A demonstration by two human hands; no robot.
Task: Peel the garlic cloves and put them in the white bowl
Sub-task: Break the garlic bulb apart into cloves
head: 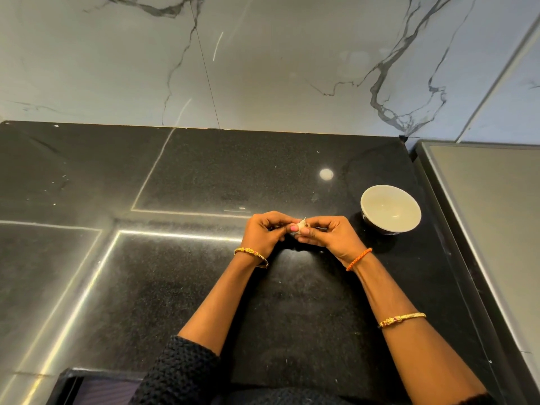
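A small white piece of garlic (300,225) is pinched between both hands over the black counter. My left hand (264,233) holds it from the left with curled fingers and the thumb on top. My right hand (327,232) grips it from the right, fingers curled round it. Most of the garlic is hidden by the fingers; a thin bit of papery skin sticks up. The white bowl (390,209) stands on the counter to the right of my right hand, apart from it, and its inside looks bare.
The glossy black counter (204,176) ends at a marble wall (263,68) behind. A grey raised surface (491,214) borders the counter on the right, close to the bowl. A dark opening (87,387) sits at the front left edge.
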